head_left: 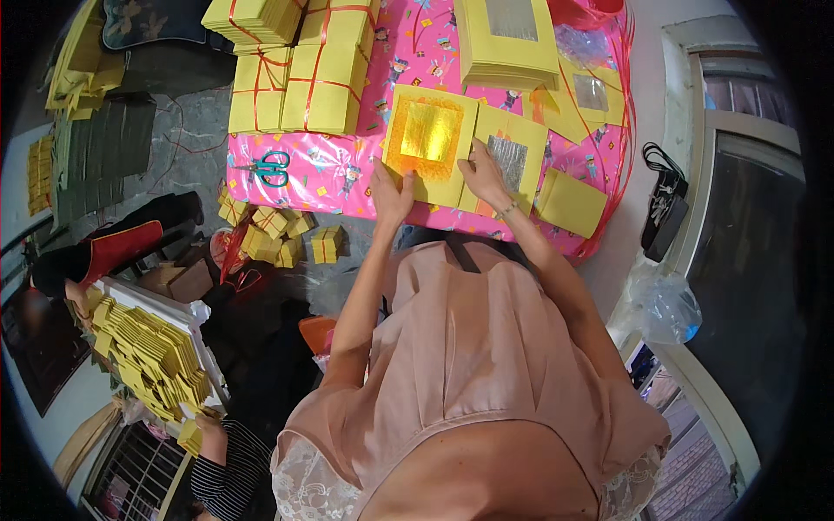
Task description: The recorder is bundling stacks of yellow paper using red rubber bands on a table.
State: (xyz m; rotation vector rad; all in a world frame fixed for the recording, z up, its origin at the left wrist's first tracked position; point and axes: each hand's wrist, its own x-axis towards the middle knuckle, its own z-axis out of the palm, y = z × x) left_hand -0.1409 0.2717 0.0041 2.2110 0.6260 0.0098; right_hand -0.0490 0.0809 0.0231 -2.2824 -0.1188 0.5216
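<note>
A yellow paper stack with a gold-foil square and orange border lies near the table's front edge. My left hand grips its lower left corner, thumb on top and fingers along the side. From the right, my right hand holds its right edge, fingers bent. Partly under my right hand is yellow paper with a silver-foil square. To the right of that sits a plain yellow paper stack. My fingertips under the edges are hidden.
Red-tied yellow paper bundles stand at the table's far left. Green-handled scissors lie on the pink tablecloth. A thick silver-foil paper stack is at the back, red strapping at the right edge. People handle yellow packets at lower left.
</note>
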